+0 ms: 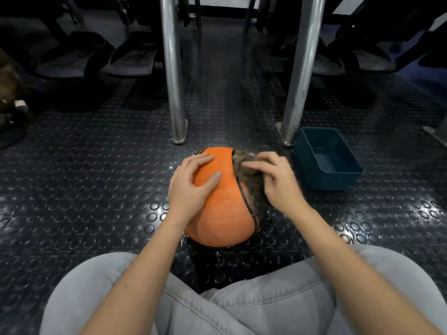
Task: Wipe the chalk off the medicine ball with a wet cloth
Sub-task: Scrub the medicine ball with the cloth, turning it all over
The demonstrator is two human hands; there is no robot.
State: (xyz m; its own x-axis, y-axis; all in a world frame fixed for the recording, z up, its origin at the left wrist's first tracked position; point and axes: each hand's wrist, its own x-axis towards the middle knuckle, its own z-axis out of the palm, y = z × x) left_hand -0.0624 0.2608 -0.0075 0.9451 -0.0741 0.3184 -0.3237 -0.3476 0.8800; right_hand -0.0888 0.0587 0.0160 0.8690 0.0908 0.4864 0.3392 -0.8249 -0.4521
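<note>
From the head view, the orange medicine ball [221, 211] sits on the studded black rubber floor [96, 189], just beyond the person's grey-trousered knees [242, 305] and in the middle of the scene. The left hand [191, 182] lies flat on the ball's upper left side, fingers spread and straight. The right hand [275, 180] has its fingers curled over a dark, bunched cloth [244, 165], gripping it against the ball's upper right side by a black seam. Just past the ball's far edge stand two steel posts, the left post [173, 68] and the right post [302, 68], with a strip of floor between them. A blue plastic tub [326, 182] sits near the ball's right side, beside the right post's foot. To the left of the ball the floor lies open, and black foot plates [72, 56] sit well beyond it.
</note>
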